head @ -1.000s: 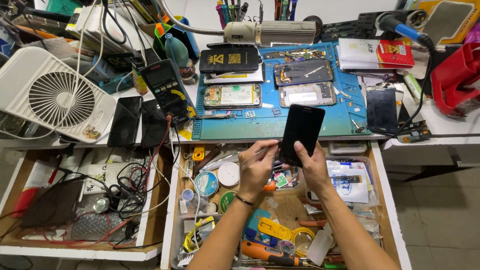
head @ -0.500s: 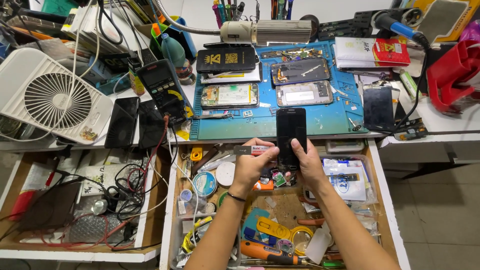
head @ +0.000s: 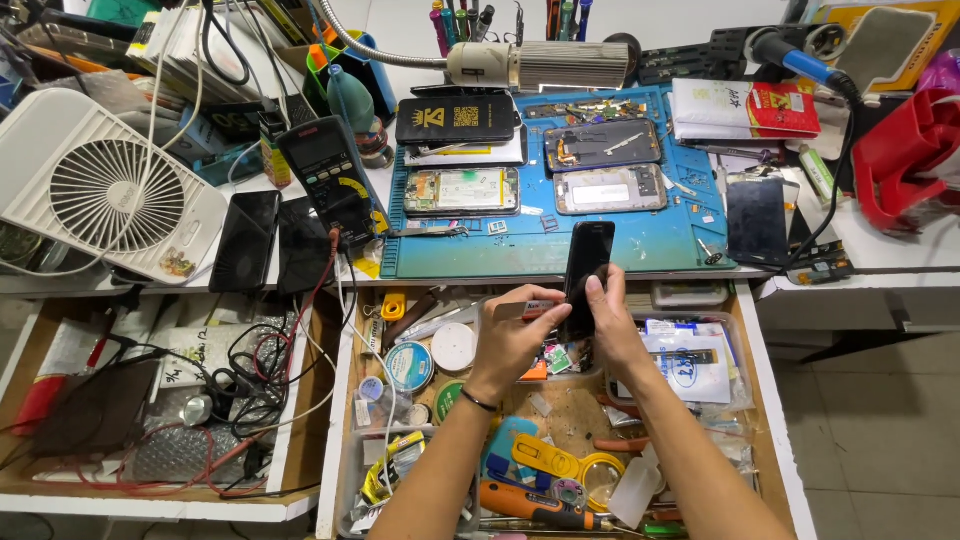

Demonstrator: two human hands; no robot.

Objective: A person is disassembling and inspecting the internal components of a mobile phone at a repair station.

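We have turned the black phone screen (head: 586, 268) from its earlier flat-on tilt to stand edge-up over the open drawer (head: 762, 400), near the blue mat (head: 640, 240); our right hand (head: 612, 335) and left hand (head: 512, 340) both clamp it, so we judge inspection continues

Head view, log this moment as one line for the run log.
left hand: holds small tool at phone edge | right hand: holds black phone upright | place: over open drawer, before blue mat
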